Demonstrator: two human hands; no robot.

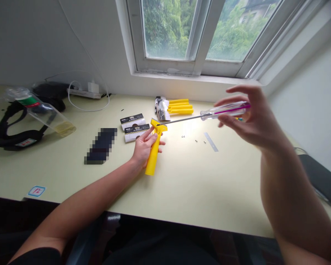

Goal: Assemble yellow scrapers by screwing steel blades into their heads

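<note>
A yellow scraper (153, 156) was held just above the pale table (193, 191), near its middle, head upward. The left hand (145, 148) was closed around it below the head; the right hand (251, 119) pinched the clear, purple-cored handle of a screwdriver (209, 113), thumb against fingers, its shaft reaching the scraper's head. Beside the left hand stood two black-and-white boxes (137, 133), their print too small to read. Behind lay packaged yellow scrapers (179, 106) with similarly illegible cards. To the right, small screws (196, 141) and a flat metal blade (211, 142) lay loose. Further left were a pixelated dark object (100, 146), a tilted bottle (49, 114) with a green-and-red label, and a black strapped headset (30, 141). A blue-bordered sticker (36, 190) near the front edge bore a red handwritten mark, not clearly legible.
</note>
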